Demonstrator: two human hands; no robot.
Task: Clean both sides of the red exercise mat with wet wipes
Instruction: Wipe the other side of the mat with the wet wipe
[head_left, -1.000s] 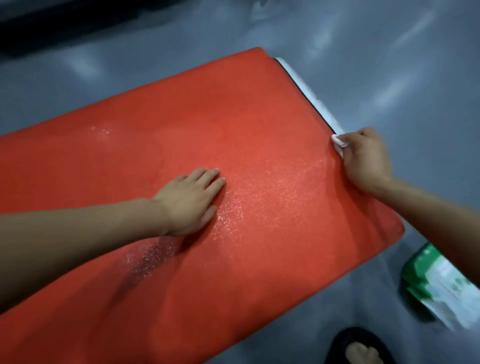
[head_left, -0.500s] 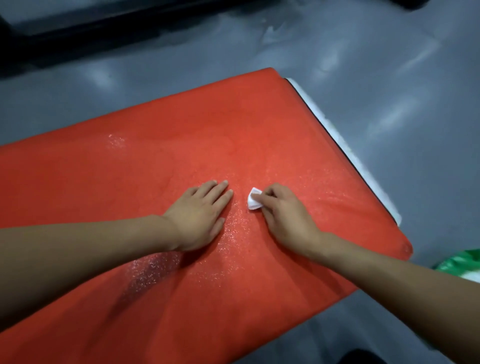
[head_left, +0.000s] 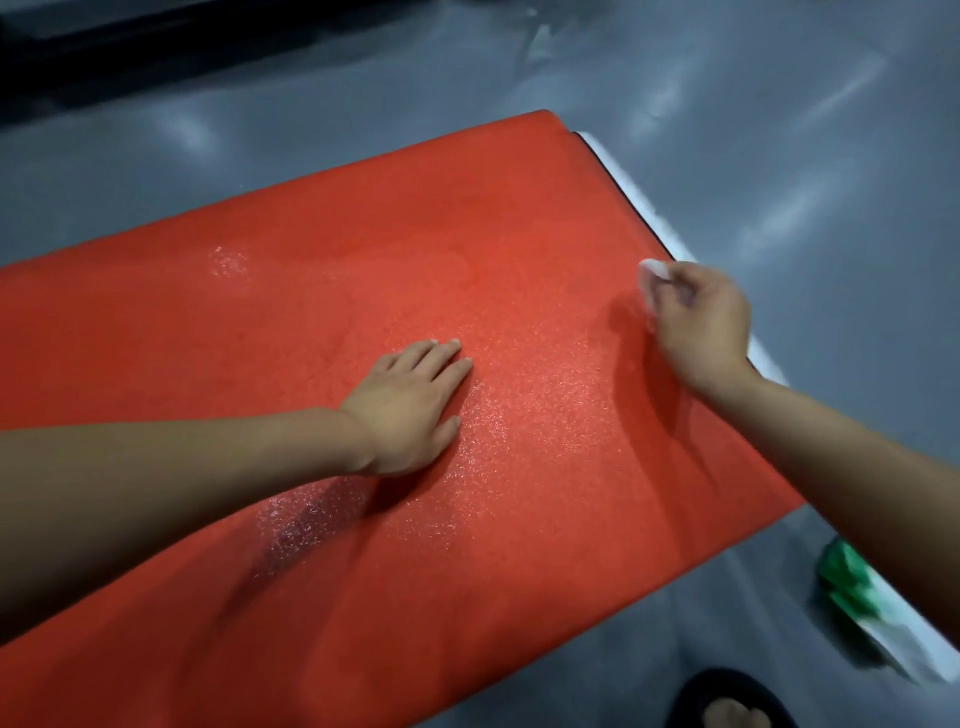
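Our left hand (head_left: 410, 410) flat on the red mat (head_left: 311, 322) spread over grey floor (head_left: 779, 130), our right hand (head_left: 698, 325) pinching a white wipe (head_left: 650, 270) by its right edge, green wipes pack (head_left: 857, 587) beside, contents unseen

No text is legible; the green packet's (head_left: 852, 582) print seems blurred.

Wide open red mat (head_left: 363, 249) across the upper left of the frame, nothing on it there. At centre the left hand (head_left: 410, 405) lies flat on it, forearm barring the lower left. The right hand (head_left: 696, 322) sits at the right edge, pinching a wet wipe (head_left: 652, 270). On the floor (head_left: 779, 156), lower right, a green wipes pack (head_left: 852, 582) and a sandalled foot (head_left: 727, 701).
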